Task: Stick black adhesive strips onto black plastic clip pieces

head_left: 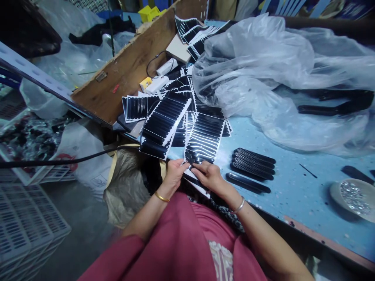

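Note:
Both hands meet at the near edge of a white sheet of black adhesive strips [205, 138] on the light blue table [295, 187]. My left hand [175, 171] pinches the sheet's lower left corner. My right hand [208, 174] presses its fingertips on the sheet's bottom rows, apparently at one strip. Just right of my right hand lie several black textured oblong pieces [253, 162] in a row, plus one smooth black piece [247, 183].
More strip sheets [162, 123] are piled behind, against a tilted wooden board [129, 66]. Crumpled clear plastic [278, 78] covers the table's right rear. A bowl of shiny stones [353, 197] sits at far right. White plastic crates [26, 226] stand on the floor at left.

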### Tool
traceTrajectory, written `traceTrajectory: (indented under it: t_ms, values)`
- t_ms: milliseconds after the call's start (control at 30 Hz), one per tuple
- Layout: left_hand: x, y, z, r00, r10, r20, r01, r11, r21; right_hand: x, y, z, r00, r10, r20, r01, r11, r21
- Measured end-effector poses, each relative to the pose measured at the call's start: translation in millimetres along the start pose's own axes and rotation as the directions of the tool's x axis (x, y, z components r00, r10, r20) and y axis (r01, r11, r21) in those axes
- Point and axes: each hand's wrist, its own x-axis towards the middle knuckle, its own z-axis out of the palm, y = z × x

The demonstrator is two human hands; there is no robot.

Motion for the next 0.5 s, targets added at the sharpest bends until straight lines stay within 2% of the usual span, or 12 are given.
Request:
traceTrajectory:
  t_ms: [133,300,500]
  values:
    - [-1.7,-0.4,-1.1,1.0,0.006,0.003,-0.006,1.0,0.022,2.8,0.6,0.7,0.998,0.064,-0.027,-0.061,0.994,0.095]
    - [-7.4,-4.8,-3.0,0.996,0.09,-0.016,-0.088,0.99,0.107,12.0,-7.0,-3.6,0.996,0.085,0.01,-0.086,0.991,0.104]
    - [-8.6,-8.6,-2.0,0.996,0.086,-0.026,-0.085,0.996,0.039,16.1,-9.7,-3.6,0.998,0.056,0.002,-0.056,0.987,0.149]
